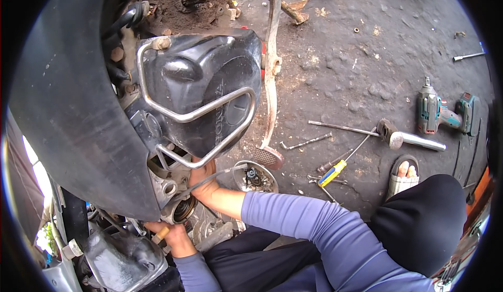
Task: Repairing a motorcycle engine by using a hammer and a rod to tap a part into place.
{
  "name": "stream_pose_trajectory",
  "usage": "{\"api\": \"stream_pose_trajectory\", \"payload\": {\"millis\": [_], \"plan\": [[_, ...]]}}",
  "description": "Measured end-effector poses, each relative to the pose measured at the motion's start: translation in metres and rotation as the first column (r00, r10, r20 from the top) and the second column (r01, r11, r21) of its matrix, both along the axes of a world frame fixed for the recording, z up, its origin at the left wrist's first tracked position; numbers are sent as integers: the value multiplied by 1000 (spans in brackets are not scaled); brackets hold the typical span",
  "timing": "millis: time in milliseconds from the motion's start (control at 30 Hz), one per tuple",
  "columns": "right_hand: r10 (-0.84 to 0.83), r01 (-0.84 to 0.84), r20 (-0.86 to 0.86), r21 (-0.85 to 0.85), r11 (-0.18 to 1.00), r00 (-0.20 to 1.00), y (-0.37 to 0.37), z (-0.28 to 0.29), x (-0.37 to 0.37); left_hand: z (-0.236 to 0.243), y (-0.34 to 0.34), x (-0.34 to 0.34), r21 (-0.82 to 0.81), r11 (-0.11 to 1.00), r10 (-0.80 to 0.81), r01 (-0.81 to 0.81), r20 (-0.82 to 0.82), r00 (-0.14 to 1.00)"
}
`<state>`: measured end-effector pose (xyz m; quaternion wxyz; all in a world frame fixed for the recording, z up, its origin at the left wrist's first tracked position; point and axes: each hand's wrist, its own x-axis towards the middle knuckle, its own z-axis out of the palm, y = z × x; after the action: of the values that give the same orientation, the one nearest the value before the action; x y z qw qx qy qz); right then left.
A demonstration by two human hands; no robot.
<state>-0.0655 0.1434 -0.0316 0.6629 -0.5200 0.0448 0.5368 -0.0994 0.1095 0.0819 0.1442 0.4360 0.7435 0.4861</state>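
Both of my hands are at the engine of a motorcycle, by a round metal opening (184, 209) below the black engine cover (201, 77). My right hand (203, 179) reaches in behind the silver guard bar (209, 158), and its fingers are hidden there. A thin grey cable (209, 177) runs across that wrist. Under the opening, my left hand (175, 237) rests against the engine's underside beside a short tan cylindrical piece (161, 234). Its fingertips are out of sight, so whether it grips anything does not show.
A bowl of small parts (270, 182) stands near my right forearm. On the dark floor lie a yellow-blue screwdriver (332, 173), a hammer (390, 134), a bent metal rod (306, 141) and a cordless impact wrench (430, 111). The kickstart-like lever (271, 77) hangs beside the cover.
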Motion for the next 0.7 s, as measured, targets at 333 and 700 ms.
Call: {"api": "stream_pose_trajectory", "payload": {"millis": [333,700], "plan": [[102,-102,-1,-13,995,995,-1,-3,-8,-4,3,0,38,999,0,-2,47,999],[101,-100,-100,14,995,990,-12,12,19,3,5,-13,-12,1000,-21,23,123,992]]}}
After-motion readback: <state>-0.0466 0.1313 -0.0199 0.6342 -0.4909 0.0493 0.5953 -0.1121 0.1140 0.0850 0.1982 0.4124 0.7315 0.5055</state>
